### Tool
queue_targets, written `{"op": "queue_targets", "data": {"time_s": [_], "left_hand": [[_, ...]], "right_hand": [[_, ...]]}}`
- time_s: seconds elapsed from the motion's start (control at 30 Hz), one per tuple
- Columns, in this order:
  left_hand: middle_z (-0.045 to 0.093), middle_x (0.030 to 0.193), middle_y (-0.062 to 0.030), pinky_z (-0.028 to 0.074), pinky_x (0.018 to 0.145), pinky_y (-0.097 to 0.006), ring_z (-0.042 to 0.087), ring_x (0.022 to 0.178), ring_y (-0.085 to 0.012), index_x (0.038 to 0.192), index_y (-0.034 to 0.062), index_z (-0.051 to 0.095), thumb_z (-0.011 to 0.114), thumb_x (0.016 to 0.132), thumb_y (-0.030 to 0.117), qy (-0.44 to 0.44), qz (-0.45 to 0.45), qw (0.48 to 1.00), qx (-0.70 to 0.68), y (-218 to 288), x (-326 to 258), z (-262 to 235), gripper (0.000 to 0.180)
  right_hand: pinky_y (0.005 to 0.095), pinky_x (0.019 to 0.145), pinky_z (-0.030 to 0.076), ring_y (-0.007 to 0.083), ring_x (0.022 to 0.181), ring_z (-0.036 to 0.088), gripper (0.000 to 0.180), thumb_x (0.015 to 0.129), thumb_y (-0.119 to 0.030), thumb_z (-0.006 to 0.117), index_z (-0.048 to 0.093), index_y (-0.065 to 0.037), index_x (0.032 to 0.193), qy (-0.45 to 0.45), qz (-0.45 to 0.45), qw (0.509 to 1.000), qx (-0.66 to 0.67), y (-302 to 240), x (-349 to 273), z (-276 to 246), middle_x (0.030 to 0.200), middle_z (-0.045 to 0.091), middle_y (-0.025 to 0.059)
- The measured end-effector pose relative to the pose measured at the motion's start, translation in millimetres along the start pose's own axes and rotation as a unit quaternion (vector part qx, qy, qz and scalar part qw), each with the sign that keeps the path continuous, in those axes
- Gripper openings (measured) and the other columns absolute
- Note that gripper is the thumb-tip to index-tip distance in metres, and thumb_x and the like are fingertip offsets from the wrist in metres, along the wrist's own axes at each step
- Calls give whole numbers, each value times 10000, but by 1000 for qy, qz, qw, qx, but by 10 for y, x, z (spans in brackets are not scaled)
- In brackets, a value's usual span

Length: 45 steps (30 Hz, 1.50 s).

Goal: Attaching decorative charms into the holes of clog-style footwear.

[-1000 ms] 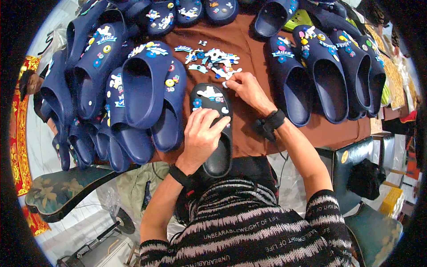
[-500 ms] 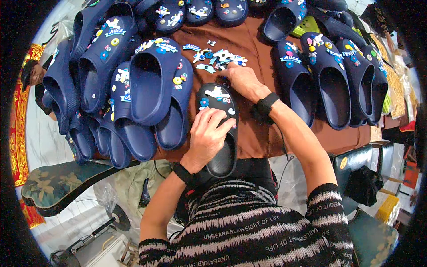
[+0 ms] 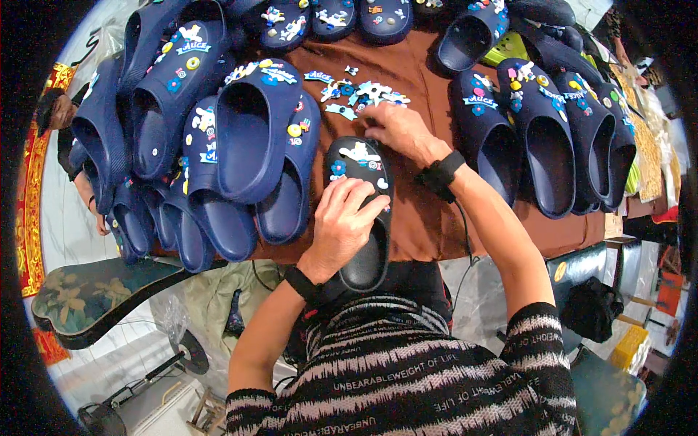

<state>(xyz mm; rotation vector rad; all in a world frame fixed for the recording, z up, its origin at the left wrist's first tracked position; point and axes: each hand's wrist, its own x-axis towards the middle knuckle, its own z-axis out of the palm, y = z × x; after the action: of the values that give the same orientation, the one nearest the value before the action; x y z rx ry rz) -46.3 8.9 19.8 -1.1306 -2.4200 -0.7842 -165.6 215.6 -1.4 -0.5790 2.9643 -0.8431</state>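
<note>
Left hand (image 3: 339, 224) is gripping the black clog (image 3: 368, 254) over its upper at center frame; right hand (image 3: 402, 131), fingers bent, is hovering by the toe, below the charms (image 3: 376, 95) (whether holding one, we cannot tell). Likely light, springy foam, the clog is probably offering surest hold along its sidewalls.

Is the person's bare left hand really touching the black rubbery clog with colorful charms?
Touching. The head view shows the bare left hand draped over the black rubbery clog, its bent fingers against it with no gap showing.
</note>
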Motion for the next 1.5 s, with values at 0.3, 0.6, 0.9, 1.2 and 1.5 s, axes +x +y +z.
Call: {"op": "queue_targets", "data": {"time_s": [0.3, 0.6, 0.9, 1.2, 1.5], "left_hand": [[600, 1021, -56, 488, 982, -481, 598, 1041, -288, 971, 117, 734, 710, 665, 27, 8, -1, 1000, 5, 23, -1, 11, 320], [608, 1012, -53, 503, 958, -469, 609, 1027, -287, 955, 124, 747, 722, 638, 15, 24, -3, 1000, 12, 8, -19, 30, 336], [610, 1012, -48, 479, 1009, -483, 603, 1049, -280, 950, 121, 721, 705, 716, 58, 14, -3, 1000, 3, 2, -10, 20, 243], [622, 1050, -77, 481, 1017, -481, 611, 1065, -294, 1008, 85, 697, 688, 677, -6, 18, -16, 1000, -10, -18, -52, 52, 344], [627, 1058, -95, 493, 978, -472, 614, 1036, -311, 1054, 64, 698, 699, 642, -24, 10, -27, 1000, 5, 46, 28, -13, 421]], "right_hand": [[490, 794, 541, 379, 943, 666, 355, 846, -117, 624, 695, -159, 1191, -12, -34, 995, -97, 17, -1, 110, 985, 670, 169], [517, 808, 526, 379, 1062, 632, 357, 837, -43, 593, 660, -115, 1180, -123, -62, 989, -45, 7, -84, -45, 1112, 644, 160], [499, 819, 517, 393, 1029, 632, 243, 841, -88, 649, 620, -33, 1075, -13, -37, 999, -36, 42, -113, -2, 1052, 650, 185], [488, 813, 517, 401, 962, 645, 199, 859, -111, 637, 630, -30, 1041, 33, -47, 998, -35, 79, -41, -9, 1014, 664, 202], [507, 837, 511, 429, 983, 649, 301, 884, -179, 632, 590, -46, 1150, 141, 155, 976, -53, 244, -130, -123, 1055, 664, 221]]}}
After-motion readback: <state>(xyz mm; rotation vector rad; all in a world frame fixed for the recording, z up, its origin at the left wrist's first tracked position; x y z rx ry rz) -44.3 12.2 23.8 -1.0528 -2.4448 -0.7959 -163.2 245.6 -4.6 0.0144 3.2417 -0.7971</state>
